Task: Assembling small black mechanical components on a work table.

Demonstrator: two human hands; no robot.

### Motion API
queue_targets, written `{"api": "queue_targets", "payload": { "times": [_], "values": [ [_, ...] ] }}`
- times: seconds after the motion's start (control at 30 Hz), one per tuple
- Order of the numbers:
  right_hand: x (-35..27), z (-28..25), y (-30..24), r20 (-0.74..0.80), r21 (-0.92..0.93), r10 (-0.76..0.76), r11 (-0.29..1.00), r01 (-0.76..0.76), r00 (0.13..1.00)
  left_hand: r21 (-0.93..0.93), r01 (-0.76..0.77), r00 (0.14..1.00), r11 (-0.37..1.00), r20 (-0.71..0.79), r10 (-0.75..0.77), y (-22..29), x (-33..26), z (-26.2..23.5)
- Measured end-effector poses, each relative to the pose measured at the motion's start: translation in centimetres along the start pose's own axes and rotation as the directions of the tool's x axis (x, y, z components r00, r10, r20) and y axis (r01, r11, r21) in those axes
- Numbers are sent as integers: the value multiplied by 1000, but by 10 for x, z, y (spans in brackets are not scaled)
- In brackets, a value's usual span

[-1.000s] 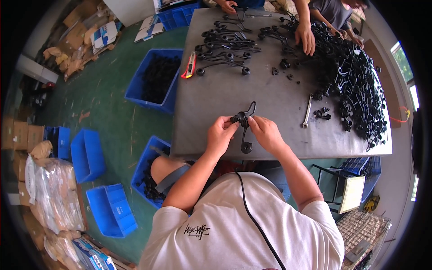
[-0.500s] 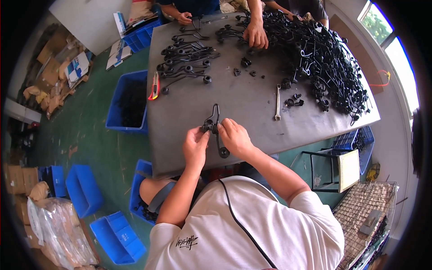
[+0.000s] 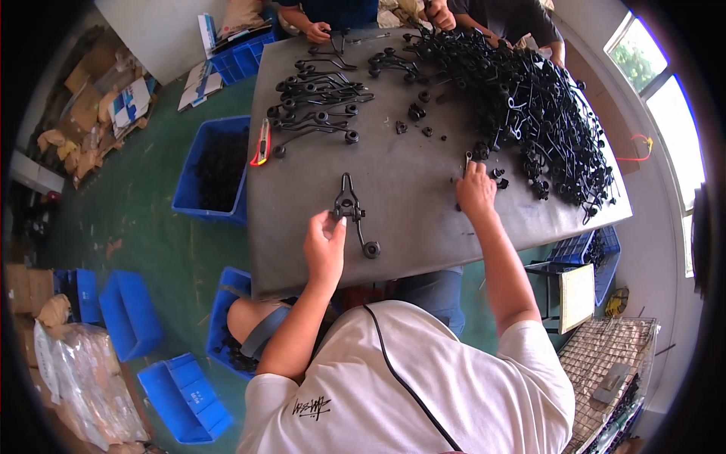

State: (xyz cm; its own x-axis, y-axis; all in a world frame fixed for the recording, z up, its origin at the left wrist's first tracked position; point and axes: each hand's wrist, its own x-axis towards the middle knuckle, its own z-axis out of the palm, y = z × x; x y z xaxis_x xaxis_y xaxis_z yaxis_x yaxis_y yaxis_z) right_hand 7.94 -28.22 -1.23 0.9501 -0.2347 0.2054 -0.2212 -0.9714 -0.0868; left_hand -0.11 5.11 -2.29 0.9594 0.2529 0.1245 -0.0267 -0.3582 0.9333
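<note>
Pinched between the thumb and fingers of my left hand [image 3: 324,246] is a black bent-rod bracket [image 3: 346,206]. It has a narrow loop at the top and a round ringed end lower right, held just above the table near its front edge. Further right, my right hand [image 3: 476,191] is closed over a silver wrench [image 3: 468,157]; one end pokes out past the fingertips and most of it is hidden. Small black fittings [image 3: 499,180] lie beside that hand.
Black rods with round ends [image 3: 318,94] lie in a row at the far left, near a red utility knife [image 3: 262,142]. A large heap of black rods [image 3: 522,113] covers the right side. Other people's hands [image 3: 318,32] work across the table [image 3: 408,166]. Blue bins [image 3: 185,397] stand on the floor.
My right hand has left the bracket and moved right onto the wrench. My left hand keeps hold of the bracket, which has turned slightly. A co-worker's hand has drawn back from the table.
</note>
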Motion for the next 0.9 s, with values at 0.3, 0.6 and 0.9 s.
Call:
{"api": "queue_targets", "payload": {
  "times": [0.3,0.6,0.9],
  "values": [
    [27,1,-14,328,400,-82,915,-60,941,-9,10,999,1000,31,-10,1,-3,-10],
    [-77,-62,-109,126,784,-207,620,30,970,-30,-12,1000,999,11,12,2,-9,-15],
    [-124,-22,-111,-211,769,-426,484,418,880,-21,-99,995,995,4,99,-5,-11,-13]
  ]
}}
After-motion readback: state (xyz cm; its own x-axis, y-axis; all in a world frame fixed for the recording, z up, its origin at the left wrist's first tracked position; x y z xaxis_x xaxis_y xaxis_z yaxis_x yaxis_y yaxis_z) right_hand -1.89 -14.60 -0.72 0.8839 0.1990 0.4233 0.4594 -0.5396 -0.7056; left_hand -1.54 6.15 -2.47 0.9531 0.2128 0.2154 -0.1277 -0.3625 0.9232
